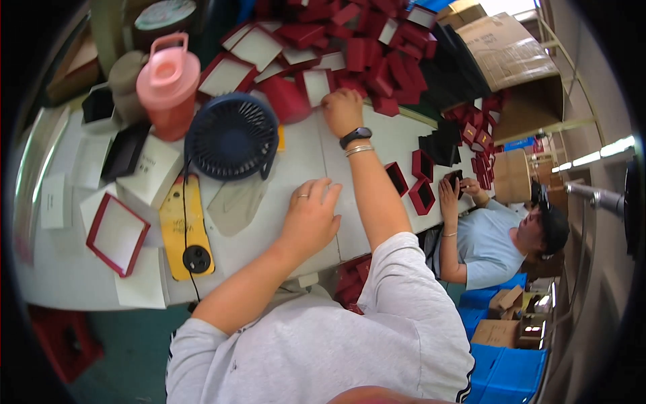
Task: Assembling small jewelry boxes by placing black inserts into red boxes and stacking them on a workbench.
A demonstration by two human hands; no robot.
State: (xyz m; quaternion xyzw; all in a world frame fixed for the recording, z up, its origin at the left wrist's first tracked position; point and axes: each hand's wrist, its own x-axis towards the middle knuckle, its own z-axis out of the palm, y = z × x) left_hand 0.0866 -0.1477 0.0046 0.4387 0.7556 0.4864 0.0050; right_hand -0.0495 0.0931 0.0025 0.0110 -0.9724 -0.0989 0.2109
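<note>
the white-lined red box (315,85) lies just left of and beyond the right hand (342,112), the nearer of 2, long axis running away from the body. right fingers curl, grip unclear; the left hand (311,214), loosely open, looks empty.

Deep-red boxes (355,55) on my feed, some white inside, a navy fan (233,137), a pink tumbler (168,89), a white table (239,266), a pale-grey shirt (336,343) with black side stripes

Green floor (131,350); white table (301,151); strip lights (595,156)
</note>
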